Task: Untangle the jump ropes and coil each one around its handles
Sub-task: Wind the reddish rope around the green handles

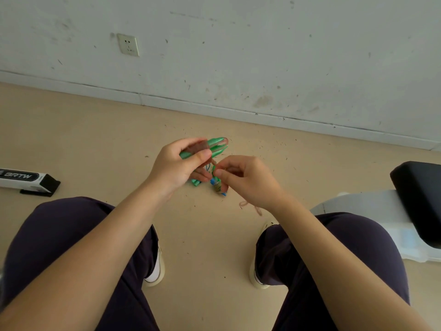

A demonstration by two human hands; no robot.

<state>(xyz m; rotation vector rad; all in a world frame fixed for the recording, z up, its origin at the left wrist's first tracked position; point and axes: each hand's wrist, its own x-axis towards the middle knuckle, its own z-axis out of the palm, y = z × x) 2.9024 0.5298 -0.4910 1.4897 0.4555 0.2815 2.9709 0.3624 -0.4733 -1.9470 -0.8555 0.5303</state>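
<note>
1. Left hand (177, 163) grips green handles (216, 145), fingers curled round them, held above the floor (95, 139) between the knees.
2. Right hand (241, 180) pinches a thin rope (213, 163) just beside the left; blue-tipped handle (216, 185) hangs beneath the fingers.
3. Left edge: white-and-black box (28, 181) on the floor, well apart.
4. Right edge: black pad (417, 194) near right knee.
5. Wall base (238, 111) ahead, bare floor before it.

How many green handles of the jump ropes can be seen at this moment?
2. Both green handles lie side by side in the left hand, their ends poking out past the fingers. More handles may be hidden behind the right hand.
</note>
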